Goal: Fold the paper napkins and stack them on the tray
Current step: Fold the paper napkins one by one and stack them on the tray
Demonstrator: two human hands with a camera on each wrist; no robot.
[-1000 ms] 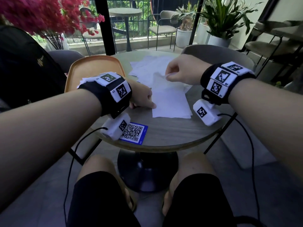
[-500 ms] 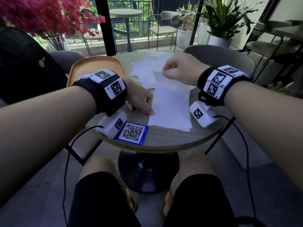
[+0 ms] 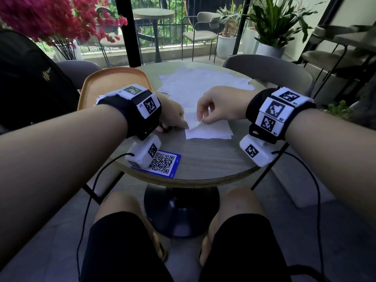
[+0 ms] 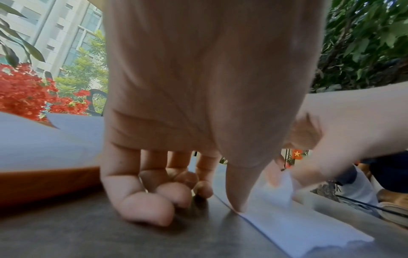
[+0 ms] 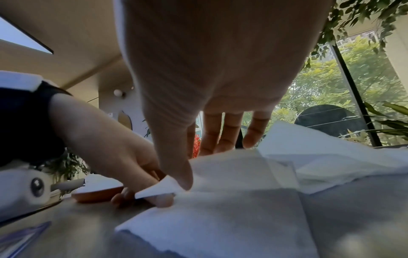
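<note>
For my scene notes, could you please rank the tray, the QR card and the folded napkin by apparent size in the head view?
1. tray
2. folded napkin, though the hands cover part of it
3. QR card, partly hidden by the wrist camera

table [image 3: 203, 165]: round, directly before the person | tray [image 3: 114, 82]: on table, far left | folded napkins [image 3: 99, 99]: in tray, near edge | loose napkins [image 3: 203, 84]: on table, far centre, right of tray | napkin [image 3: 211, 131]: centre, before loose napkins | QR card [image 3: 162, 162]: near edge, left of centre
</note>
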